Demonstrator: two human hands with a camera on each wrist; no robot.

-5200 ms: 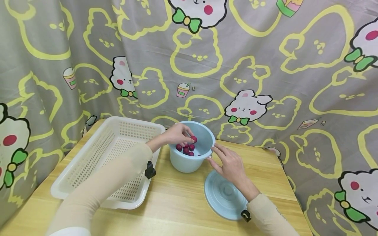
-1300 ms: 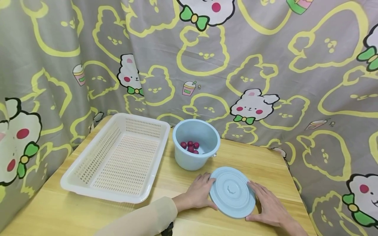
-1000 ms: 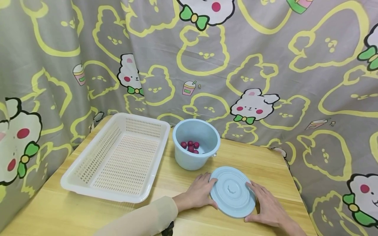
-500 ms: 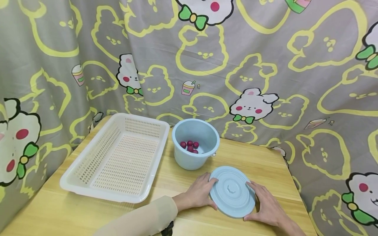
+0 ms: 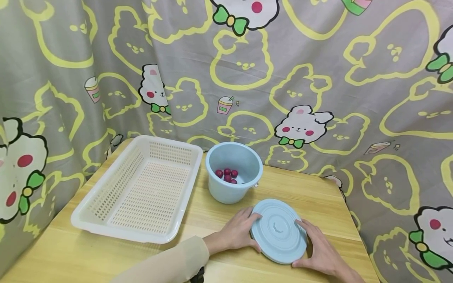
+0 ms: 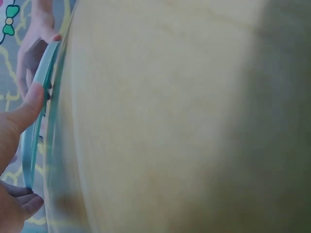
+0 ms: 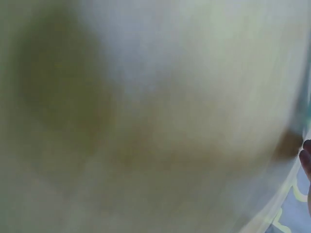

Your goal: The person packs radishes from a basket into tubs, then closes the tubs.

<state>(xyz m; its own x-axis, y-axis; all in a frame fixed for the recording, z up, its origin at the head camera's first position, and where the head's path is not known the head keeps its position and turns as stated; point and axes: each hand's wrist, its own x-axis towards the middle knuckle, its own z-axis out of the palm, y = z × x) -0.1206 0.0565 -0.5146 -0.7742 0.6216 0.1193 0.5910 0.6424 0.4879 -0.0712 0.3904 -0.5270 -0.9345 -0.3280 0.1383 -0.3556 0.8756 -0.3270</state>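
Both hands hold a round light blue bucket lid (image 5: 277, 232) by opposite edges, at the front right of the table. On its left edge, the left hand (image 5: 236, 232) grips with thumb and fingers; the left wrist view shows the lid (image 6: 33, 141) edge-on between them. The right hand (image 5: 321, 251) holds the opposite edge, fingers on the far side and thumb on the near side. Just behind stands a light blue bucket (image 5: 228, 193) without its lid. Several small round dark red fruits (image 5: 227, 178), plum-like, lie on its bottom.
To the left of the bucket sits a large white slotted plastic basket (image 5: 185, 204) with nothing in it. Everything stands on a wood-grain table (image 5: 219, 267). A grey patterned curtain (image 5: 247, 98) hangs close behind the bucket and along both sides.
About five seconds ago the left hand held a fruit inside the bucket and the right hand touched its rim. Both have since moved to the lid; during the last second they barely move.
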